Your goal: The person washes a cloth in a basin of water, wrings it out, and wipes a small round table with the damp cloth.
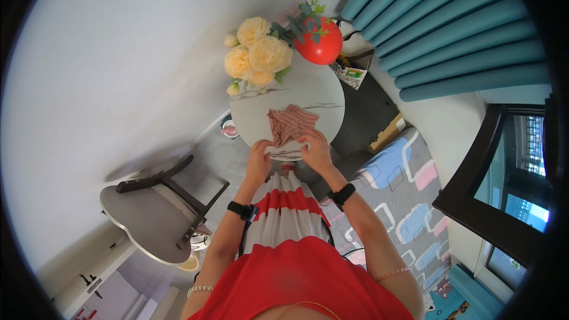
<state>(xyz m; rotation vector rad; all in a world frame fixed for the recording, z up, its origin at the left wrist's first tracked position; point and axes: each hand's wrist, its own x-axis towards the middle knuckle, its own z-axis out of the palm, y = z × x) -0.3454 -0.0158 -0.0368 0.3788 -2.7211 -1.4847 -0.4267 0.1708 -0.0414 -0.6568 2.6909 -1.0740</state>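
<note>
A crumpled red-and-white patterned cloth lies on a round white marble-look table. My left hand is at the table's near edge, its fingertips beside the cloth's lower left corner. On the opposite side, my right hand reaches the cloth's lower right edge with its index finger, the thumb standing a little apart. Whether either hand pinches the fabric cannot be made out. Each wrist wears a black band.
Cream artificial flowers and a red balloon occupy the table's far side. A grey chair is at left. To the right are a bed with a patterned cover, a cardboard box and a teal curtain.
</note>
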